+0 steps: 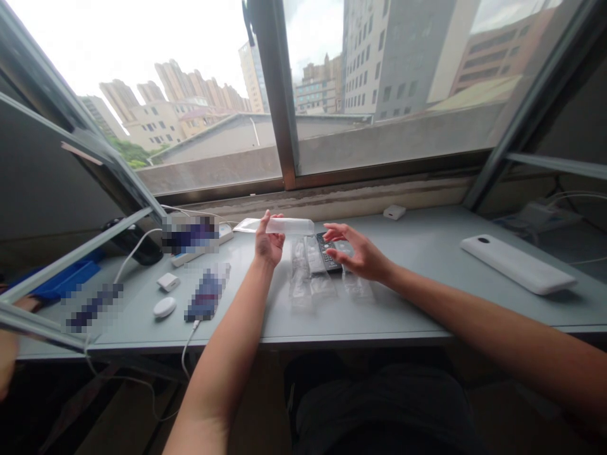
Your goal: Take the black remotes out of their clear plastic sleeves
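In the head view, my left hand [270,244] is raised above the desk. Its thumb and fingers pinch a long, flat, clear plastic sleeve [294,226] that extends to both sides of the hand. My right hand [359,254] hovers at the sleeve's right, fingers spread and curved, with nothing visible between them. Beneath it a black remote control [331,260] with several buttons lies on the desk, partly covered by the hand. Crumpled clear plastic bags [301,281] lie left of the remote, and another clear bag [356,287] sits below my right hand.
A long white case-like object [516,262] lies at the right; a small white box [394,212] stands near the window. On the left are a phone [207,297] with a cable, a white charger [168,282], a round white object [164,308] and metal frame bars. Another person's arm [6,363] shows.
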### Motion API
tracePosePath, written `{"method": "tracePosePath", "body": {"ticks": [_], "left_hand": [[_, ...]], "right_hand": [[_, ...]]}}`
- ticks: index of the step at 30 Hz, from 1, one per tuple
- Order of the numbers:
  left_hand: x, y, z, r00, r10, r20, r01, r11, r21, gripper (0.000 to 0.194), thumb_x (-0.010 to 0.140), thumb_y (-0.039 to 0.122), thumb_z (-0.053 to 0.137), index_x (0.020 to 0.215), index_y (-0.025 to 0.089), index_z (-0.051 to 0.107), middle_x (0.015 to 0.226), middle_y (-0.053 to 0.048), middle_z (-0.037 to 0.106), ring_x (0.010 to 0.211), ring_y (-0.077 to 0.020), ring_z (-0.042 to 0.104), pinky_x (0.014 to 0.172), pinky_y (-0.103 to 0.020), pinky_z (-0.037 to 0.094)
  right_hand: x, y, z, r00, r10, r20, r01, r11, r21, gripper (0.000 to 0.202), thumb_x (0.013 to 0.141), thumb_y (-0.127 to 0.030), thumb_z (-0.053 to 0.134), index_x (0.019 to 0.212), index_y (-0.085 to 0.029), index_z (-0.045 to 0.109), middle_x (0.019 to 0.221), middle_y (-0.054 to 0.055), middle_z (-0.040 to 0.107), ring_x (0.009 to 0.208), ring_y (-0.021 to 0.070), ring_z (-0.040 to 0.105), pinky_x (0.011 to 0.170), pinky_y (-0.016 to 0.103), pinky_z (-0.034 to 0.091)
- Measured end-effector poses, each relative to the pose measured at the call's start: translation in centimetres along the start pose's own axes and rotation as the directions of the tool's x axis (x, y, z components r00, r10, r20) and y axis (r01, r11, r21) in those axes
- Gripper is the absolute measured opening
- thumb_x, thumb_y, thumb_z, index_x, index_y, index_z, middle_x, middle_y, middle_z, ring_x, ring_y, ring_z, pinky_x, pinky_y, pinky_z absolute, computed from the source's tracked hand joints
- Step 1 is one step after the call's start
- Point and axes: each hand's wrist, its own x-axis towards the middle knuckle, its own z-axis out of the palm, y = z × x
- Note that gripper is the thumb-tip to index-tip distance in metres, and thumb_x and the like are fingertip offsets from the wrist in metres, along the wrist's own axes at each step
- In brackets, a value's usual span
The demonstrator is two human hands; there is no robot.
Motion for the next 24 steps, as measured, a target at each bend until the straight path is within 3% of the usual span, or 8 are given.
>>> {"method": "tracePosePath", "body": {"ticks": [2,4,7,11,18,24], "left_hand": [[0.2,0.2,-0.2,0.999,0.019,-0.040,-0.020,1.000,-0.012,0.027,0.098,0.043,0.076,0.117,0.024,0.077,0.105,-0.003,0.078,0.067,-0.0076,0.067,0.052,-0.017,0.049],[0.2,0.3,-0.3,0.998,0.024,-0.056,-0.025,0.999,-0.020,0.023,0.099,0.043,0.074,0.112,0.023,0.077,0.102,-0.002,0.078,0.065,-0.0067,0.066,0.051,-0.016,0.049],[0.2,0.3,-0.2,0.998,0.020,-0.055,-0.021,1.000,-0.015,0.023,0.100,0.042,0.074,0.110,0.022,0.076,0.101,-0.002,0.078,0.065,-0.0065,0.066,0.052,-0.016,0.050],[0.1,0.2,-0.2,0.999,0.024,-0.046,-0.023,1.000,0.010,0.030,0.097,0.044,0.077,0.120,0.024,0.076,0.102,-0.003,0.077,0.069,-0.0083,0.069,0.055,-0.017,0.051],[0.3,0.2,-0.2,0.999,0.012,-0.044,-0.012,1.000,0.012,0.030,0.096,0.043,0.077,0.119,0.024,0.076,0.102,-0.002,0.078,0.070,-0.0082,0.069,0.054,-0.017,0.050],[0.1,0.0,0.0,0.999,-0.011,-0.044,0.012,1.000,0.015,0.028,0.098,0.043,0.077,0.116,0.021,0.076,0.108,-0.005,0.080,0.072,-0.0094,0.070,0.056,-0.016,0.051]], "right_hand": [[-0.1,0.5,-0.4,0.986,-0.018,0.164,0.034,0.995,-0.097,0.065,0.102,-0.061,0.072,0.156,-0.025,0.061,0.145,0.017,0.069,0.136,0.0365,0.066,0.118,0.060,0.053],[-0.2,1.2,-0.5,0.944,0.006,0.329,0.054,0.983,-0.174,0.072,0.098,-0.065,0.075,0.156,-0.024,0.064,0.160,0.018,0.061,0.151,0.0414,0.053,0.127,0.065,0.042],[-0.6,2.0,-0.5,0.893,0.061,0.445,0.053,0.969,-0.239,0.083,0.092,-0.069,0.081,0.160,-0.025,0.063,0.169,0.018,0.054,0.160,0.0458,0.043,0.131,0.070,0.031],[-0.7,2.6,-0.5,0.886,0.055,0.461,0.051,0.976,-0.213,0.083,0.091,-0.065,0.084,0.162,-0.028,0.062,0.170,0.015,0.053,0.161,0.0442,0.043,0.134,0.069,0.027],[-0.5,3.1,-0.9,0.905,0.105,0.412,-0.012,0.975,-0.223,0.062,0.106,-0.057,0.067,0.160,-0.028,0.064,0.165,0.014,0.059,0.157,0.0393,0.051,0.133,0.065,0.034],[-0.3,2.9,-1.2,0.867,0.158,0.472,-0.044,0.969,-0.242,0.085,0.088,-0.067,0.086,0.161,-0.030,0.063,0.171,0.014,0.051,0.163,0.0483,0.038,0.133,0.077,0.017]]}}
